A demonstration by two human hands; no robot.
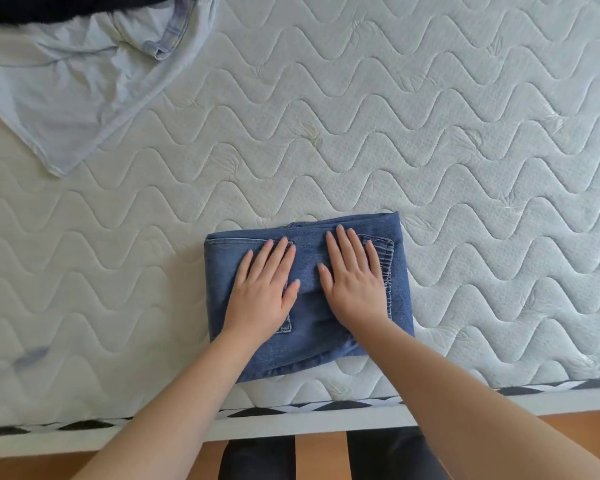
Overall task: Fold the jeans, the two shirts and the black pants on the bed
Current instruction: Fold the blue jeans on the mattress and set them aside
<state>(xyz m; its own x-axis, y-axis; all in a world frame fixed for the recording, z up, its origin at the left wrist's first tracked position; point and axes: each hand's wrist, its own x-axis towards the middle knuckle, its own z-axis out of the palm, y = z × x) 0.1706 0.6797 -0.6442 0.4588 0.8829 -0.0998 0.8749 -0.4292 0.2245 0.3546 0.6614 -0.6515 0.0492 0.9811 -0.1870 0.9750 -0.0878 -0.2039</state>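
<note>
The blue jeans (309, 348) lie folded into a compact rectangle near the front edge of the bed. My left hand (264, 289) rests flat on their left half, fingers spread. My right hand (354, 278) lies flat on the right half, beside a back pocket. At the far left lies a pale blue shirt (59, 95), spread loosely and unfolded. A light denim garment (174, 32) sits partly on top of it. A dark cloth, likely the black pants (49, 6), shows at the top left edge, mostly cut off.
The white quilted mattress (430, 133) stretches wide to the right and behind the jeans. Its front edge (291, 410) has a black-and-white trim. Below it are a wooden floor and my dark-clad legs (257, 459).
</note>
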